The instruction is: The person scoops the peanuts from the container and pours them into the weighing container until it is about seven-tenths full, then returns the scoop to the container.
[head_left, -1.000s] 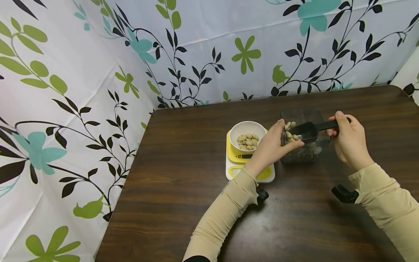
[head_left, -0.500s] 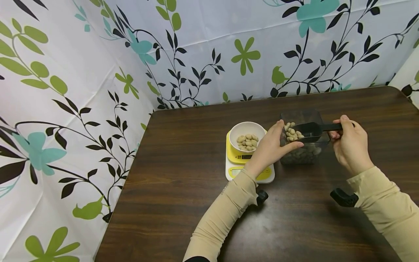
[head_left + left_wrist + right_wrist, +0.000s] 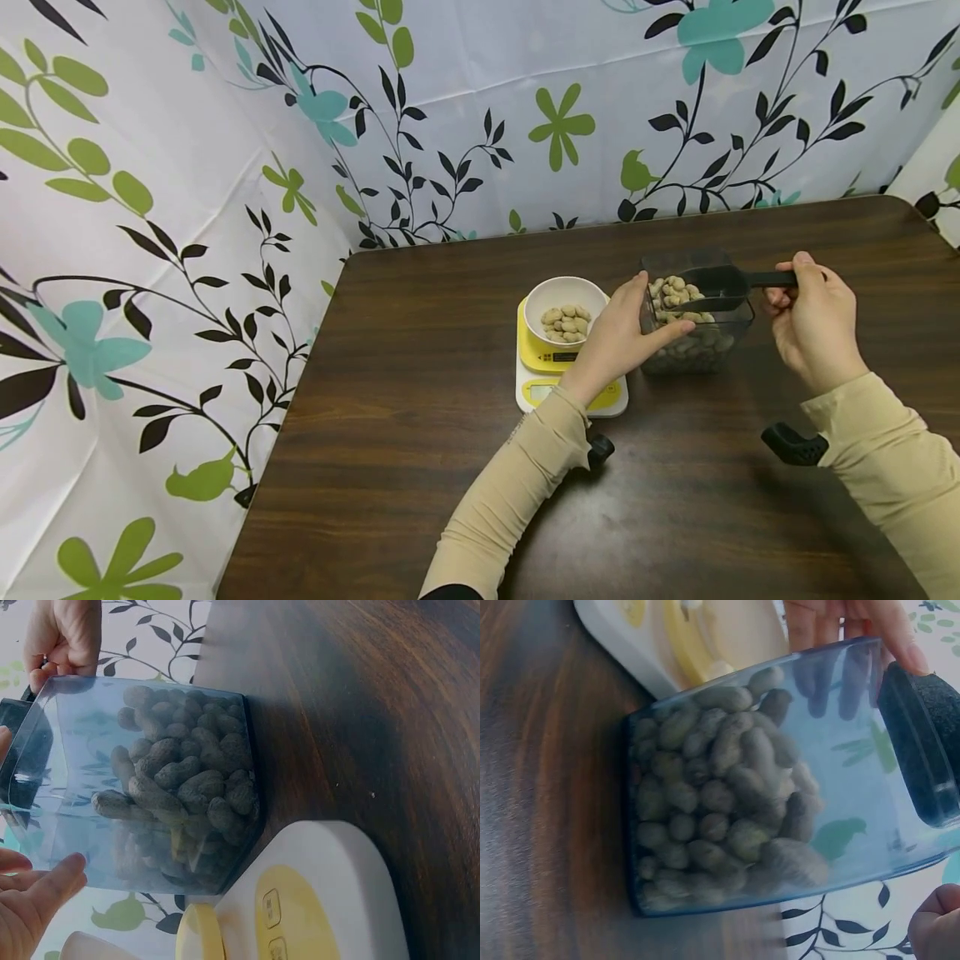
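Note:
A clear, dark-tinted container (image 3: 697, 354) stands on the table, its lower part filled with peanuts (image 3: 180, 772) in their shells. My left hand (image 3: 613, 333) holds its left side near the top, fingers along the wall and thumb along the near rim. My right hand (image 3: 816, 325) grips a black scoop (image 3: 720, 285) by the handle. The scoop lies level within the container's mouth, above the peanut pile in the right wrist view. Whether peanuts lie inside the scoop I cannot tell. Left of the container, a white bowl (image 3: 546, 298) with several peanuts sits on a yellow and white kitchen scale (image 3: 528, 354).
The dark wooden table (image 3: 390, 433) carries all of this. Behind it and to the left hangs a white curtain (image 3: 465, 67) with leaf and bird prints. The scale stands close to the container's left side, under my left forearm.
The scoop has levelled out and moved slightly right and up in the head view, with my right hand. More peanuts show beside it. My left hand stays in place.

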The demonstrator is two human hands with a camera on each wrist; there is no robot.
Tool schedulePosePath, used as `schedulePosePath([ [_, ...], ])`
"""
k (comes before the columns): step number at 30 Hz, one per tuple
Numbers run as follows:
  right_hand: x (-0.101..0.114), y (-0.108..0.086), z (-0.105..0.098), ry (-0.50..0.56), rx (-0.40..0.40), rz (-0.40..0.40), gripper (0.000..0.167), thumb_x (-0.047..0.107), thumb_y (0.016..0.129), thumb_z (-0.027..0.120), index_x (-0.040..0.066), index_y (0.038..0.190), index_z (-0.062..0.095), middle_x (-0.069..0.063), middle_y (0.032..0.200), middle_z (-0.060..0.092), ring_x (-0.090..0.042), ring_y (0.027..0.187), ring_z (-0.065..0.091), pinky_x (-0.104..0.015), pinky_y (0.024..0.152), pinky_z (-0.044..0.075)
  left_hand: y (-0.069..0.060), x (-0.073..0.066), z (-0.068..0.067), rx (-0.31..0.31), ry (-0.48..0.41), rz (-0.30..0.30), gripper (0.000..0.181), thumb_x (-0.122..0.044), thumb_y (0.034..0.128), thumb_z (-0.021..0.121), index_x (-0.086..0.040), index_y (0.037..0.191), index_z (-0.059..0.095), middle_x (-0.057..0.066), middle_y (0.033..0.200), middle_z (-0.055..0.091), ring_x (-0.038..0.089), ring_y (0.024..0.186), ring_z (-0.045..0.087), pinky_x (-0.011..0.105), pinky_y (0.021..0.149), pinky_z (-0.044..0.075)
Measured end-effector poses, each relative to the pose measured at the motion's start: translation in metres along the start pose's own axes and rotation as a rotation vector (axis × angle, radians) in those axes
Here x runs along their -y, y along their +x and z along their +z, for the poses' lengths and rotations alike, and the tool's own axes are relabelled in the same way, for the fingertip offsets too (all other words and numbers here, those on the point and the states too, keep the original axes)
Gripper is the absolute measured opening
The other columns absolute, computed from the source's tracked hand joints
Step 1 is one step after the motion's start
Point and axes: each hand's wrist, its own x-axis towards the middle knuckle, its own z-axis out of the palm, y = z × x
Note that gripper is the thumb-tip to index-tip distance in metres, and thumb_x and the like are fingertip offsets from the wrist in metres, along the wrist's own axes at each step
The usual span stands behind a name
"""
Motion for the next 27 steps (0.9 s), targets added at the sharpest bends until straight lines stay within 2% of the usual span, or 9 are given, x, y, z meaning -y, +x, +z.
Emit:
schedulePosePath([
  [5,0.004,0.001,0.010,-0.031,0.008,-0.005,0.023,0.023,0.092,0.058,0.001,0.090,0.051,-0.004,0.064,0.045,-0.014,0.055,0.041,-0.024,0.054,0.026,-0.001,0.000,-0.008,-0.029,-0.006,0.018,0.087,-0.060,0.0850,0.055,-0.017,0.151,0.016,0.000,0.155,0.024,0.013,0.141,0.029,0.030,0.111,0.034],
  [12,0.005,0.004,0.034,-0.066,0.046,-0.006,0.024,0.024,0.091,0.059,0.001,0.090,0.052,-0.004,0.065,0.047,-0.013,0.055,0.043,-0.022,0.052,0.032,-0.005,0.007,-0.031,-0.106,0.040,0.039,0.093,-0.058,0.0811,0.061,-0.019,0.151,0.014,0.001,0.156,0.021,0.015,0.143,0.024,0.034,0.114,0.030],
  [19,-0.009,0.007,0.058,-0.177,0.096,-0.013,0.025,0.027,0.092,0.056,0.003,0.094,0.052,-0.002,0.068,0.049,-0.011,0.058,0.046,-0.021,0.055,0.037,-0.011,0.031,-0.047,-0.172,0.043,-0.015,0.097,-0.057,0.0779,0.066,-0.018,0.151,0.015,0.003,0.156,0.020,0.020,0.145,0.019,0.041,0.114,0.028],
  [23,-0.019,0.008,0.065,-0.257,0.135,-0.012,0.027,0.030,0.093,0.054,0.003,0.098,0.049,-0.001,0.070,0.048,-0.009,0.060,0.048,-0.019,0.058,0.039,-0.017,0.046,-0.050,-0.220,0.038,-0.054,0.100,-0.057,0.0755,0.068,-0.018,0.151,0.016,0.005,0.156,0.019,0.025,0.144,0.019,0.046,0.112,0.030],
  [27,-0.027,0.009,0.070,-0.308,0.161,-0.009,0.029,0.031,0.093,0.053,0.003,0.098,0.047,0.001,0.070,0.048,-0.008,0.059,0.051,-0.018,0.059,0.038,-0.024,0.058,-0.048,-0.239,0.065,-0.104,0.103,-0.059,0.0733,0.069,-0.018,0.151,0.016,0.007,0.156,0.018,0.028,0.145,0.018,0.048,0.113,0.027],
])
